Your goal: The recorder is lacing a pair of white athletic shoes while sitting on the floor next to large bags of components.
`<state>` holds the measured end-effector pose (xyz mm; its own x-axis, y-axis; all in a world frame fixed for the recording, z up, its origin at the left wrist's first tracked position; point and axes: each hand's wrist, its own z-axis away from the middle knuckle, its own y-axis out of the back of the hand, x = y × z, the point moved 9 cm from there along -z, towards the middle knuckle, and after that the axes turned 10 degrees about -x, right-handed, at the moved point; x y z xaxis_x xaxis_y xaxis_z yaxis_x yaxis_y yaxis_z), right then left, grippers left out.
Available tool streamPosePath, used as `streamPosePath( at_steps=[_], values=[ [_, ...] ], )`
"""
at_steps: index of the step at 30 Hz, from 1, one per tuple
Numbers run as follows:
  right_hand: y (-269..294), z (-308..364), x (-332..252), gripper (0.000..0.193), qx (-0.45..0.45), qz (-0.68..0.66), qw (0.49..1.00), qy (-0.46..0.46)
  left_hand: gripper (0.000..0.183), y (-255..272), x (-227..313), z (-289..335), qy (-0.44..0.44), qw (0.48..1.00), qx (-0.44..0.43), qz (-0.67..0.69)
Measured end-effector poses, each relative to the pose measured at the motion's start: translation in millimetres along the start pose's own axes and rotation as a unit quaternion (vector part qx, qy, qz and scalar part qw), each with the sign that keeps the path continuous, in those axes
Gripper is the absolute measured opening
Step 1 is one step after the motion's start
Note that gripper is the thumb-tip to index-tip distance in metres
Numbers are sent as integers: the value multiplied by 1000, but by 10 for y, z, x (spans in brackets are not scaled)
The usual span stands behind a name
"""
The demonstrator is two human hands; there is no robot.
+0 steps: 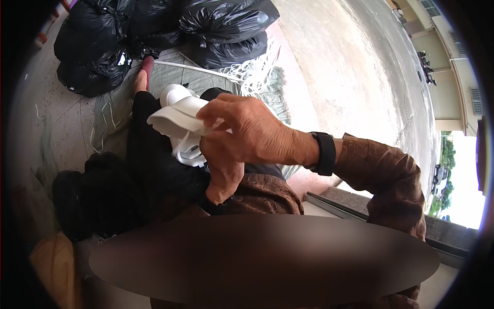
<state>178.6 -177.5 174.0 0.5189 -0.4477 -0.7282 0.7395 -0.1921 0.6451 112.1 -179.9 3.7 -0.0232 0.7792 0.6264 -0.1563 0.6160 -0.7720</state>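
Above my lap I hold a thin, curved white piece (180, 116) that looks like soft plastic or foam; I cannot make out its exact kind. My right hand (249, 123), with a black band at the wrist, pinches the near right end of it. My left hand (225, 167) is just below, close against the right one, its fingers closed and partly hidden. Whatever the left fingertips grip is covered by the right hand. Behind the held piece lies a rounded white piece (174, 94). Looped white strips (189, 154) hang or lie just beneath it, by my thigh.
Several full black plastic bags (221, 23) stand ahead. A pile of white strips (257, 69) and a white stick (198, 68) lie on a greenish sheet (167, 74). My foot in a red shoe (145, 72) rests near the bags. A dark bundle (95, 195) sits at left.
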Motion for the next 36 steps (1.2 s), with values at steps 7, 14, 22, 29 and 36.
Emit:
streamPosePath(
  at_steps=[7,14,22,29,36],
  values=[
    [305,878,902,61,314,27,946,-68,52,119,1241,14,-77,990,35,-111],
    [-117,1756,2002,69,302,128,906,-267,63,495,1201,558,-74,988,35,-134],
    [-295,1146,689,62,323,193,926,37,70,1013,965,875,-28,986,88,-136],
    [-239,2905,3848,25,348,-162,859,-339,54,371,900,634,51,967,-18,-248],
    [-905,1661,1273,63,209,221,951,-62,74,1104,1229,502,-3,982,91,-163]
  ],
)
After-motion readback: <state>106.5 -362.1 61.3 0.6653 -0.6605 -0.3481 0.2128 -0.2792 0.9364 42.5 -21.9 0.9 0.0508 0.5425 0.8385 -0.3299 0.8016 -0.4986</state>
